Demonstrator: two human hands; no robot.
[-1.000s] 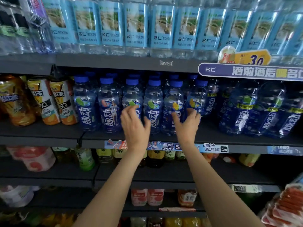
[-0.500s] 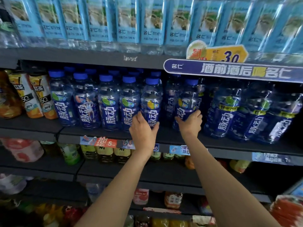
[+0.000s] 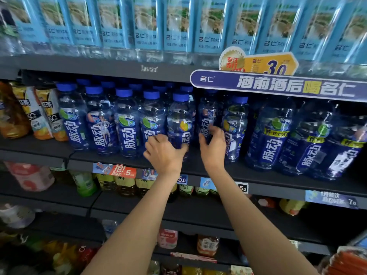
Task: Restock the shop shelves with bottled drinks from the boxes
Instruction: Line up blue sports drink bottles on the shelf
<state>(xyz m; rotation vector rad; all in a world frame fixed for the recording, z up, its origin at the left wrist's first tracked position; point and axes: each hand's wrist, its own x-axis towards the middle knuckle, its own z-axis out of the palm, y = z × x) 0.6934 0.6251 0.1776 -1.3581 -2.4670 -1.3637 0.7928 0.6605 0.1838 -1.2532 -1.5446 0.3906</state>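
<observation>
A row of blue-capped bottles with dark blue labels (image 3: 127,124) fills the middle shelf (image 3: 248,171). My left hand (image 3: 164,153) is low in front of the row, fingers and thumb curled round the base of a front bottle with a yellow fruit label (image 3: 179,118). My right hand (image 3: 213,147) grips the lower part of the neighbouring blue bottle (image 3: 206,114), which stands a little further back. To its right stands another small blue bottle (image 3: 235,124), then larger blue bottles (image 3: 270,135).
Pale blue labelled water bottles (image 3: 178,26) line the top shelf above a purple banner (image 3: 278,86) and a yellow price tag (image 3: 274,66). Orange tea bottles (image 3: 39,116) stand at the left. Lower shelves hold green, yellow and pink drinks. Price labels run along the shelf edge.
Both hands have shifted right along the blue row. The right hand has gone from fingers resting on bottle fronts to curling round the set-back bottle.
</observation>
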